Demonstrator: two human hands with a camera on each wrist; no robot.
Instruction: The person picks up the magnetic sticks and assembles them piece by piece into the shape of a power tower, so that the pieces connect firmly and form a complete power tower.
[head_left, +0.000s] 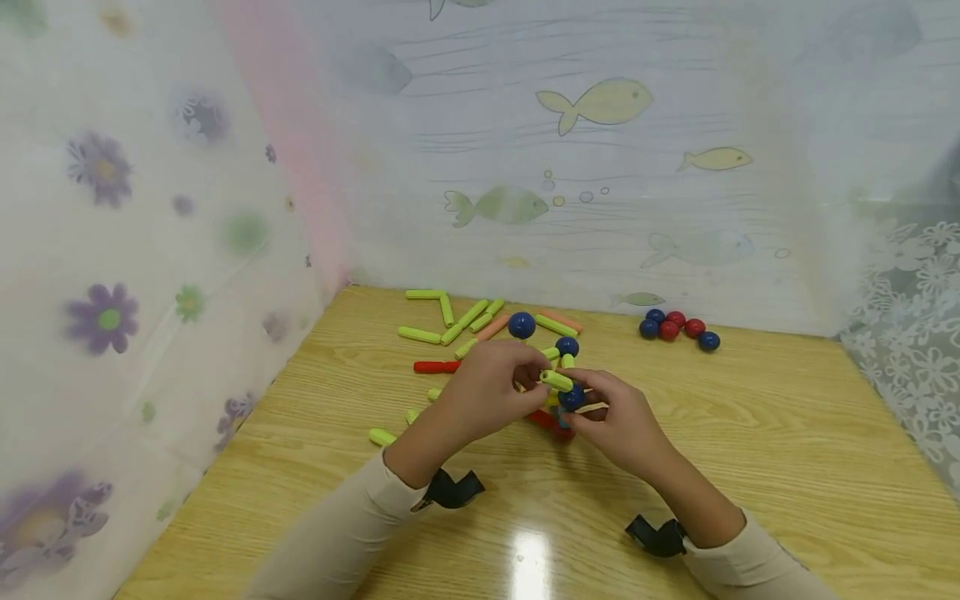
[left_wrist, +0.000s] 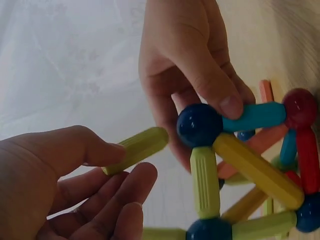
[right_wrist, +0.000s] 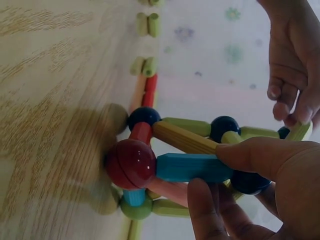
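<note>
Between the thumb and fingers of my left hand (head_left: pixel 491 383) is a yellow-green rod (left_wrist: pixel 135 150), angled toward a dark blue ball (left_wrist: pixel 200 125). In the left wrist view a small gap shows between them. That ball is a corner of an upright frame of rods and balls. My right hand (head_left: pixel 622 421) pinches the frame by its turquoise rod (right_wrist: pixel 192 167) beside this ball. A dark red ball (right_wrist: pixel 131 164) joins the rod's other end near the tabletop. Yellow (left_wrist: pixel 257 170), green and red rods make up other sides, partly hidden by the hands in the head view.
Loose yellow-green rods (head_left: pixel 420 335) lie at the back left of the wooden table (head_left: pixel 750 433), with a red rod (head_left: pixel 435 367) and orange ones nearby. Several blue and red balls (head_left: pixel 694 327) sit at the back right. Patterned curtains (head_left: pixel 510 125) hang behind and beside the table.
</note>
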